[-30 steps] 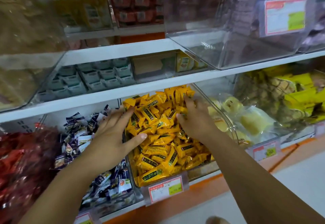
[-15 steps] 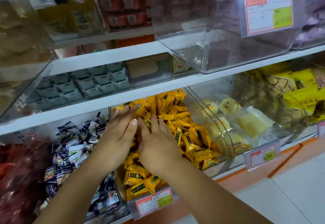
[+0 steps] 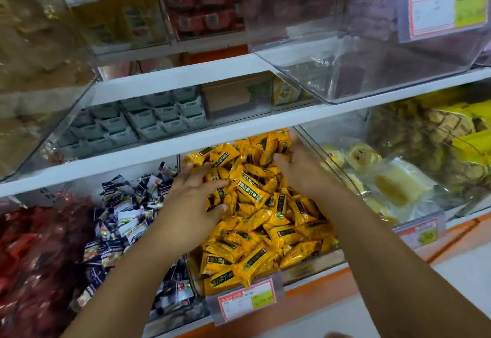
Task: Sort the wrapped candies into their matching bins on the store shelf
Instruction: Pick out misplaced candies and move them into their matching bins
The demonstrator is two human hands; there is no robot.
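Yellow candies [image 3: 265, 220] under flat, spread left fingers [image 3: 210, 185]; right fingers [image 3: 285, 161] deep among them, grip unclear.

The wrapped candies [image 3: 255, 197] in the middle are orange-yellow, each with a dark green band of yellow letters. The small candies [image 3: 127, 212] to the left are dark navy with white and a little green, and the packets [image 3: 32, 244] beyond them are red; on the right, the cakes [image 3: 393, 186] in clear wrap are pale yellow. The price tag [image 3: 247, 301] has an orange-red border, a white field and a yellow-green patch, and the shelf boards [image 3: 186, 78] are white.
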